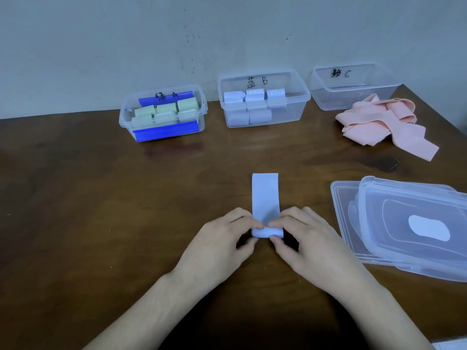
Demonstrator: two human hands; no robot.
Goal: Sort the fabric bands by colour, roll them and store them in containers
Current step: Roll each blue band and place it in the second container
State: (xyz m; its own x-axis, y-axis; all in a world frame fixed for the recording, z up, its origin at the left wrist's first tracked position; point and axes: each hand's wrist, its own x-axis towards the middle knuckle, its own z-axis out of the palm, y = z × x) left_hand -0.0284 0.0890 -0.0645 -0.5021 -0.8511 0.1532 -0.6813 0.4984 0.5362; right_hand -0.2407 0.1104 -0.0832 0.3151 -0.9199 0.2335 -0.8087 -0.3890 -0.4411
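Both the left hand (222,238) and right hand (300,238) pinch the near end of the pale blue band (265,195) lying mid-table, apparently starting its roll, which next calls for even turns toward the far end.

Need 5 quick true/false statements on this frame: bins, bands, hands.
1. Both hands, left hand and right hand, pinch the pale blue band. True.
2. The bin marked C holds pink rolls. False: it holds no rolls; the pink bands lie unrolled on the table beside it.
3. The bin marked A holds green rolls. True.
4. The bin marked B has its lid on. False: it is open.
5. The clear lids lie left of the hands. False: right.
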